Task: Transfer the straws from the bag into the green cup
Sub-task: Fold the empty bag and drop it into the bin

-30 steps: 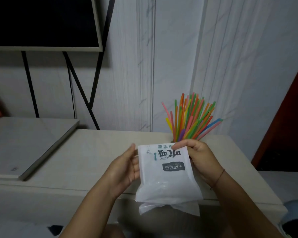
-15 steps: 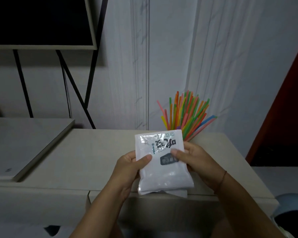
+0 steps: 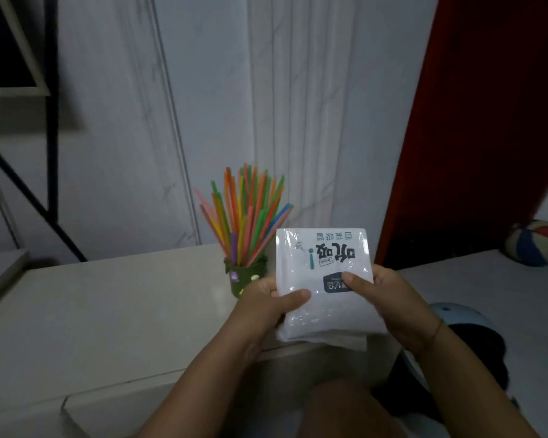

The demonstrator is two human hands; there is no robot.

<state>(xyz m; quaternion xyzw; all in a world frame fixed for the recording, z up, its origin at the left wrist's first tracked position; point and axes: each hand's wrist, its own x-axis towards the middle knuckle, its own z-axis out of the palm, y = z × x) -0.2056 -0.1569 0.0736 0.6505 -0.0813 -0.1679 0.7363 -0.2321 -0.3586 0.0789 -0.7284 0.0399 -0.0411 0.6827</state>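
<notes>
A white plastic bag (image 3: 323,273) with dark printed lettering, folded under at its near end, is held flat in front of me by both hands. My left hand (image 3: 266,305) grips its left edge, thumb on top. My right hand (image 3: 389,298) grips its right side, thumb pressed on the dark label. Behind and left of the bag stands the green cup (image 3: 244,276) on the white table (image 3: 108,311), partly hidden by my left hand. Several coloured straws (image 3: 244,210) fan out upright from the cup.
A red panel (image 3: 487,121) rises at the right. A striped ball (image 3: 535,241) lies at the far right on a pale surface. A light blue rounded object (image 3: 456,314) sits below my right wrist. Black metal frame bars (image 3: 51,121) stand at the left.
The view has swung to the right, so cup and straws now sit left of the bag. Both hands keep hold of the bag, which appears flatter and folded under.
</notes>
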